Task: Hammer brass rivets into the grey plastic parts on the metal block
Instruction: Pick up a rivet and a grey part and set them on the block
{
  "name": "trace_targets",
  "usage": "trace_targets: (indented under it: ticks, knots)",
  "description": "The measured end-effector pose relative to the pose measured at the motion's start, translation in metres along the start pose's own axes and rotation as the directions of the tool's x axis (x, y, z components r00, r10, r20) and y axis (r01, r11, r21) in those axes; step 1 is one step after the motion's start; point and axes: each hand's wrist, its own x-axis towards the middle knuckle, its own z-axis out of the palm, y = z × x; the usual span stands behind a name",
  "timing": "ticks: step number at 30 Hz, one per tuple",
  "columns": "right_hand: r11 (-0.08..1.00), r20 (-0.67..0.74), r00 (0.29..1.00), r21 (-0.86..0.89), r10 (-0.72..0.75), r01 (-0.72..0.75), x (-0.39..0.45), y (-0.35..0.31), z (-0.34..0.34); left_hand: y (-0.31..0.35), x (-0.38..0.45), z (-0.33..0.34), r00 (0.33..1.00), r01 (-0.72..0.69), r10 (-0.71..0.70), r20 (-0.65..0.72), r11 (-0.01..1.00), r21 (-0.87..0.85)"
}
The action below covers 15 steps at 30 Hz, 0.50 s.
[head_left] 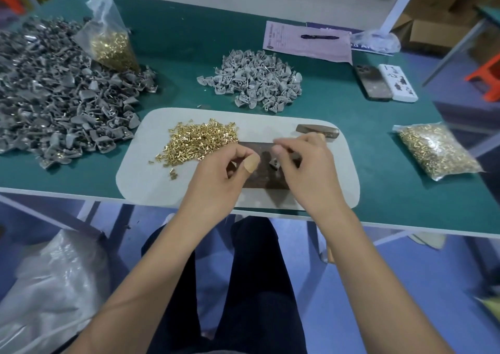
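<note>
Two bare hands meet over a dark rusty rectangular metal block (263,175) that lies on a pale grey rounded mat (151,180) at the near edge of a green-topped work table (189,42). The left hand (216,175) has its fingers curled in, thumb and forefinger pressed together as if pinching something too small to make out; a tan plaster wraps its thumb tip. The right hand (303,169) curls its fingers down onto one small grey plastic part (274,163) standing on the block, gripping it. Just beyond the right hand lies one hammer with a brown metal head (316,131), its handle hidden behind the hand.

One loose heap of small brass rivets (200,142) spreads on the mat just left of the block, with a few strays nearer the table edge. Two heaps of grey plastic parts sit on the table: a large darker heap (54,96) at far left (some pieces in it show brass glints) and a smaller, lighter heap (254,80) beyond the mat. Two clear plastic bags hold more rivets: one upright bag (113,45) leaning on the large heap, one flat bag (435,150) at the right.

Farther back lie one pink printed sheet (305,42) with one dark pen (319,37) on it, one crumpled clear wrapper (376,41), and two flat phone-shaped objects side by side, one dark (374,83), one white (397,83).
</note>
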Motion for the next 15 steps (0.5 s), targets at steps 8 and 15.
trace_targets:
  ticks: [8, 15]
  knots:
    - [0.763, 0.139, 0.984, 0.623, 0.109, -0.172, -0.044, -0.009, -0.028, 0.014, -0.010, 0.017, 0.987, 0.100, -0.062, 0.151, 0.960, -0.261]
    - [0.632, 0.116, 0.964, 0.736, 0.238, -0.244, -0.056, 0.002, -0.031, 0.022, -0.010, 0.026, 0.979, 0.031, 0.006, 0.202, 0.984, -0.177]
